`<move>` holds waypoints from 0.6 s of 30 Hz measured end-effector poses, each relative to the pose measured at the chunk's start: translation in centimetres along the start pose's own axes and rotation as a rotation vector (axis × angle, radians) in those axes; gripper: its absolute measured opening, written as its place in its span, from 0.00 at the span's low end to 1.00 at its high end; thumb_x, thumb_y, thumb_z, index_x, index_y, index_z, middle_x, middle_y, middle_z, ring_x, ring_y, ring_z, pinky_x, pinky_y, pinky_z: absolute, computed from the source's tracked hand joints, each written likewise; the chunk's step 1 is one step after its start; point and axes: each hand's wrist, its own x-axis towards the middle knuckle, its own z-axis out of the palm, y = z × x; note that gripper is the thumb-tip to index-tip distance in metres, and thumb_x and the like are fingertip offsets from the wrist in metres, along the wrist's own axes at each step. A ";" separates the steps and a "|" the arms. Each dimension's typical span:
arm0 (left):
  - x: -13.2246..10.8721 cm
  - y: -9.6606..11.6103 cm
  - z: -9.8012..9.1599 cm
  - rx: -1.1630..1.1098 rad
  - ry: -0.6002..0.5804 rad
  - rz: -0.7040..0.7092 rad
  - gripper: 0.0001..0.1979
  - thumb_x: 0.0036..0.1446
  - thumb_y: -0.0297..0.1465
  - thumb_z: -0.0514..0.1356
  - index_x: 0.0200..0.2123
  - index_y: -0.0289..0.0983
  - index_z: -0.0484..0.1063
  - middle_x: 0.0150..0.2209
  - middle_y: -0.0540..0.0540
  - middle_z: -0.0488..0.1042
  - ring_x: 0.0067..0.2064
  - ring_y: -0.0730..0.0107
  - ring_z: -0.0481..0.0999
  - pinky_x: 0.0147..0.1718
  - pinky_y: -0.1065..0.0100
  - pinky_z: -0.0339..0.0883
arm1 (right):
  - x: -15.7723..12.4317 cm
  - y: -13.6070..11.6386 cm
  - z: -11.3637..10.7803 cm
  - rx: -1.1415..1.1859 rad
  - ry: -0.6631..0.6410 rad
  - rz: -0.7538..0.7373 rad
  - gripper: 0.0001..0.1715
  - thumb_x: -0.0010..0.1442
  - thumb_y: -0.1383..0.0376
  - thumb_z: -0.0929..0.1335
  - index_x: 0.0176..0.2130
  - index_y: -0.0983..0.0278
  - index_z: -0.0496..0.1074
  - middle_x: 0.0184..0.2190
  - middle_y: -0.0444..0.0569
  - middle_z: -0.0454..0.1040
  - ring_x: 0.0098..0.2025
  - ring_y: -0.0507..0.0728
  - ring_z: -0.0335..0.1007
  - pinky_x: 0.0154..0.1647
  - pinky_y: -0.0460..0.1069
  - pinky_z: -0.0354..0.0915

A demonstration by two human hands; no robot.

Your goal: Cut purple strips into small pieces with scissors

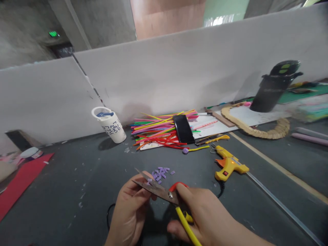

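Note:
My right hand [202, 212] grips a pair of scissors [164, 193] with red and yellow handles, the blades partly open and pointing left. At those blades is my left hand [135, 201], thumb and fingers pinched together. A small purple piece [149, 181] shows between the blades at its fingertips; how much of it the fingers hold is hidden. Just beyond lies a loose pile of short purple cut pieces [160, 173] on the dark table [102, 184].
A yellow glue gun [230, 164] with a long clear glue stick [282, 206] lies right. Behind are colourful thin sticks [153, 126], a phone [183, 128], a white cup [112, 128], a curved tan ring piece [269, 133] and a black container [274, 89]. Red sheet [23, 182] at left.

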 end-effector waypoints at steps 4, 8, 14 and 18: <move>0.0 -0.1 -0.1 -0.009 0.017 -0.048 0.06 0.37 0.26 0.68 0.23 0.34 0.76 0.26 0.48 0.70 0.26 0.74 0.67 0.25 0.75 0.63 | -0.2 0.1 0.1 -0.011 0.026 -0.002 0.23 0.47 0.47 0.68 0.30 0.62 0.62 0.25 0.46 0.70 0.24 0.56 0.65 0.22 0.45 0.48; 0.0 -0.1 0.0 0.001 0.020 -0.052 0.07 0.36 0.26 0.69 0.23 0.34 0.76 0.24 0.49 0.71 0.26 0.73 0.67 0.25 0.74 0.63 | -0.2 0.1 0.0 -0.006 0.002 0.009 0.23 0.47 0.47 0.68 0.30 0.62 0.62 0.24 0.46 0.71 0.24 0.56 0.65 0.22 0.45 0.49; -0.1 -0.2 -0.2 -0.018 0.020 -0.050 0.07 0.36 0.26 0.68 0.24 0.35 0.77 0.25 0.49 0.71 0.25 0.74 0.66 0.24 0.74 0.62 | -0.2 0.0 0.3 -0.029 -0.013 0.025 0.24 0.47 0.46 0.67 0.30 0.63 0.63 0.24 0.47 0.72 0.23 0.57 0.67 0.21 0.45 0.48; 0.1 -0.3 -0.3 -0.029 0.008 -0.048 0.07 0.37 0.25 0.68 0.25 0.35 0.77 0.25 0.49 0.71 0.25 0.74 0.66 0.25 0.74 0.62 | -0.2 0.0 0.3 -0.032 -0.013 0.031 0.23 0.47 0.46 0.67 0.29 0.63 0.62 0.24 0.48 0.72 0.23 0.56 0.66 0.21 0.45 0.48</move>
